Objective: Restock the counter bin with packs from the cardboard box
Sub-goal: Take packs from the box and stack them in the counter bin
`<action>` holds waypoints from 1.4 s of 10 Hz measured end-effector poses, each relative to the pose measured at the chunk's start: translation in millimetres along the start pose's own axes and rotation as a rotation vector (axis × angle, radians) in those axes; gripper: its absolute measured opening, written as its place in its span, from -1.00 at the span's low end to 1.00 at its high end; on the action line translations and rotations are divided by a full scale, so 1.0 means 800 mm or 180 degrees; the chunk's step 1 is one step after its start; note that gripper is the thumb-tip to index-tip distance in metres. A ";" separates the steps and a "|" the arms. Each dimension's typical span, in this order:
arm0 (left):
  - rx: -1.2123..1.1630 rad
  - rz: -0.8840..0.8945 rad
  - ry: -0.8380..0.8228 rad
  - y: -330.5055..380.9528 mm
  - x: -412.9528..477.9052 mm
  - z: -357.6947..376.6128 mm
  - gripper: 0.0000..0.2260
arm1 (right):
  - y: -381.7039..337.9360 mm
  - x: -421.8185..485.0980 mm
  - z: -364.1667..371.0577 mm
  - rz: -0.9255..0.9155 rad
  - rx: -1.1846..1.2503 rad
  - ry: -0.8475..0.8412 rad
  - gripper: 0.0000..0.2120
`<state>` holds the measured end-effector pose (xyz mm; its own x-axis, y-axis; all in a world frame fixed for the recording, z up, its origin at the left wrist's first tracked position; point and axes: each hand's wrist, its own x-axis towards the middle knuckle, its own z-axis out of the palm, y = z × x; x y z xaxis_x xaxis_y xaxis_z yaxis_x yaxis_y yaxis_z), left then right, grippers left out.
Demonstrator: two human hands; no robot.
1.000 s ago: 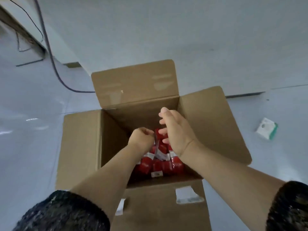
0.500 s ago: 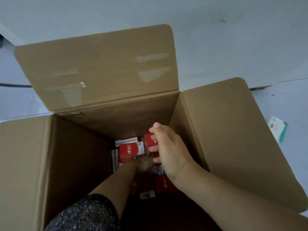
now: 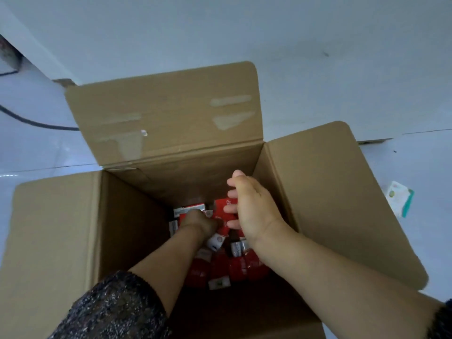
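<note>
An open cardboard box point(image 3: 318, 192) stands on the floor with its flaps spread out. Several red and white packs point(image 3: 239, 267) lie at its bottom. My right hand point(image 3: 254, 211) is inside the box and holds a red pack point(image 3: 223, 207), fingers curled around it. My left hand point(image 3: 200, 222) reaches deeper, down among the packs, fingers curled on them; which pack it grips is hidden in the shadow. No counter bin is in view.
The box sits against a pale wall point(image 3: 244, 33) on a glossy white floor. A small white and green packet point(image 3: 401, 198) lies on the floor to the right. A black cable point(image 3: 36, 123) runs along the floor at the left.
The view has pulled back and up from the box. Both hands stay inside it; my left hand has shifted a little among the packs, and my right hand keeps its red pack.
</note>
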<state>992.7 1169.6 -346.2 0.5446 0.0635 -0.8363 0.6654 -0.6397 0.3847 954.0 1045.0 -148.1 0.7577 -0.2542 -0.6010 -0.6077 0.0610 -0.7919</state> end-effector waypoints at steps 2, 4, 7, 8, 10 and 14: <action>-0.0699 0.0387 0.0294 0.067 -0.182 -0.069 -0.78 | -0.053 -0.062 -0.008 -0.0231 -0.0177 -0.0040 -0.75; -0.1771 0.0545 0.0065 0.100 -0.322 -0.114 -0.80 | -0.132 -0.145 -0.029 -0.0530 -0.0257 -0.0039 -0.74; -0.2370 0.1673 -0.0176 0.180 -0.560 -0.192 -0.78 | -0.297 -0.311 -0.085 -0.1742 -0.0661 0.0065 -0.74; -0.2270 0.2158 -0.0098 0.213 -0.657 -0.209 -0.82 | -0.361 -0.377 -0.111 -0.2084 -0.0782 0.0200 -0.74; -0.2247 0.2867 0.0214 0.273 -0.846 -0.235 -0.76 | -0.485 -0.494 -0.167 -0.2707 -0.0946 0.0622 -0.67; -0.1501 0.3901 0.1078 0.408 -1.036 -0.293 -0.77 | -0.706 -0.610 -0.214 -0.3253 -0.1513 0.0886 -0.52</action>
<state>878.1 1087.8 563.9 0.9607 -0.1253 0.2477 -0.2610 -0.1038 0.9598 886.9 969.6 611.1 0.9040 -0.1829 0.3863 0.1842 -0.6488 -0.7383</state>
